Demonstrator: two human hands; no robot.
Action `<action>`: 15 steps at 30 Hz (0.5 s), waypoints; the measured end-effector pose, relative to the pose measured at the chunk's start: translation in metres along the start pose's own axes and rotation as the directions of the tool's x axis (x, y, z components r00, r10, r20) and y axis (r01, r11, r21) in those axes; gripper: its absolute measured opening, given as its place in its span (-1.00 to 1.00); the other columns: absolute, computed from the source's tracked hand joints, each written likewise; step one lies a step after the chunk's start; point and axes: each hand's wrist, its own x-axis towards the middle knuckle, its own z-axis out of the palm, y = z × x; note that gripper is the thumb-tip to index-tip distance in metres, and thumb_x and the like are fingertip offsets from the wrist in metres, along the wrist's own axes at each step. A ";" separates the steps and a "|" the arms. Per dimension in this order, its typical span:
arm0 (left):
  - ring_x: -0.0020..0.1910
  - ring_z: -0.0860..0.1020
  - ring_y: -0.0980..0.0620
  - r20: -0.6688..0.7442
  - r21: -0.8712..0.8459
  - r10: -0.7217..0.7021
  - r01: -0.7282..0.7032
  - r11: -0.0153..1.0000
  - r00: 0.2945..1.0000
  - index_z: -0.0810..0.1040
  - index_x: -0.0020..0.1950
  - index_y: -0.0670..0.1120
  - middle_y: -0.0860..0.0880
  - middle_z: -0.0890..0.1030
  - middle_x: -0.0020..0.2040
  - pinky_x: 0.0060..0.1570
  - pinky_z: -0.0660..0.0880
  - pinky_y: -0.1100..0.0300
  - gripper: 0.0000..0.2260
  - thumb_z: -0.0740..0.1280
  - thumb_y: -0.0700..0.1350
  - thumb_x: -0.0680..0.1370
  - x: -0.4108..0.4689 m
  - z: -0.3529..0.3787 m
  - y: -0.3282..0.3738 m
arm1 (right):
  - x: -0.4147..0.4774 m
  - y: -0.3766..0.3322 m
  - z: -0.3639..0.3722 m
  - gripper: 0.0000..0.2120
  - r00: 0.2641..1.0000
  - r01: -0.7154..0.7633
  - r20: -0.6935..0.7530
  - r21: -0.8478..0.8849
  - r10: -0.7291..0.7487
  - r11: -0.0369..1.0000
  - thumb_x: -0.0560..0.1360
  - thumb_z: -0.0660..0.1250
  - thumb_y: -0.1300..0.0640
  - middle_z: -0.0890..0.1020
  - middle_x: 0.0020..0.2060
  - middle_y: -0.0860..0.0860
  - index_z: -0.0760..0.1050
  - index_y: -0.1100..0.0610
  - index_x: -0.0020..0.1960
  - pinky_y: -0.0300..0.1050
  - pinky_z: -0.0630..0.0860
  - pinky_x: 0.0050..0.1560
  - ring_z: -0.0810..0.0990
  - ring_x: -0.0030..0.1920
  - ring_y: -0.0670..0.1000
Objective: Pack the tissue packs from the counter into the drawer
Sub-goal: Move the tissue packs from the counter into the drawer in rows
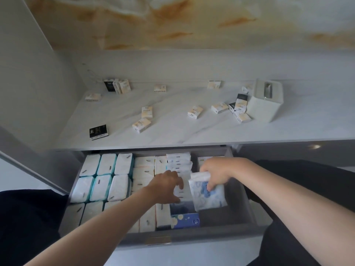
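Note:
The grey drawer [247,206] stands pulled out below the counter, packed on the left with several white tissue packs [106,177]. My right hand [215,174] is shut on a white-and-blue tissue pack [208,196], held upright over the drawer's bare right part. My left hand [167,186] rests with spread fingers on a row of upright white packs [179,166] in the middle of the drawer. Several small pocket tissue packs [141,125] lie scattered on the white counter [172,135], among them a black one [99,131].
A white tissue box holder [266,101] stands at the counter's right, with small packs piled against it. A blue boxed pack [185,220] lies near the drawer front. A grey wall panel closes the left side. A marbled wall rises behind the counter.

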 end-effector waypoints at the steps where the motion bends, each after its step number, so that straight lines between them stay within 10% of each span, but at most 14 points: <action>1: 0.22 0.38 0.02 -0.009 0.068 -0.001 0.002 0.998 1.000 0.47 0.25 0.11 0.05 0.43 0.25 0.18 0.41 0.10 -0.55 0.45 0.16 0.41 0.002 0.009 0.000 | 0.001 0.001 0.003 -0.70 1.000 0.017 -0.007 0.000 -0.017 1.000 0.45 0.49 0.05 0.47 -0.27 -0.10 0.36 -0.06 -0.26 -0.20 0.35 -0.32 0.44 -0.30 -0.09; 15: 0.13 0.44 0.01 -0.140 -0.016 0.061 -0.064 0.998 0.988 0.55 0.09 0.00 0.02 0.51 0.09 -0.03 0.50 0.07 -0.74 0.45 -0.01 0.45 0.026 0.024 -0.020 | 0.024 -0.030 0.070 -0.81 0.977 0.139 -0.164 0.013 -0.135 0.990 0.50 0.39 0.16 0.59 -0.05 0.04 0.54 0.06 0.11 -0.14 0.34 -0.24 0.58 -0.02 0.11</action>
